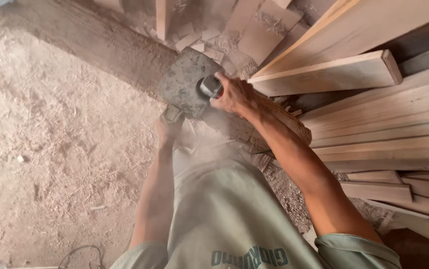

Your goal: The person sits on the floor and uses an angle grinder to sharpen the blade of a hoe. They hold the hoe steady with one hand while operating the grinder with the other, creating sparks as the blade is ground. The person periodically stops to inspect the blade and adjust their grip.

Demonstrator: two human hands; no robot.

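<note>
Tool: we see a gray power tool (pixel 184 82), prob. a hand planer or sander, w/ a flat dusty body, near frame center, sitting on a rough wood piece.
Right hand (pixel 232 94): grip closed around the tool's round metal front knob (pixel 210 86); fingers wrapped over it, arm coming in from lower right.
Left hand (pixel 167 127): at the tool's rear handle (pixel 172 114), lower edge of the body; grip looks clamped on it, though dust blurs the fingers, so we're not fully sure.
Wood piece (pixel 279 119): rough, bark-like, lies under the tool and under our right forearm, running toward the right.
Dust: pale haze around the tool and over both wrists.
Planks (pixel 334 74): pale sawn boards stacked on the right, some leaning diagonally, just beside the tool.
Beam (pixel 89 35): dark, dusty, runs diagonally from top left to the tool.
Offcuts (pixel 209 37): small wood scraps piled past the tool, top center.
Floor (pixel 40 139): covered w/ sawdust and shavings, left side.
Cable (pixel 77 254): thin dark loop on the floor, bottom left.
Shirt (pixel 224 214): gray-green, fills bottom center.
</note>
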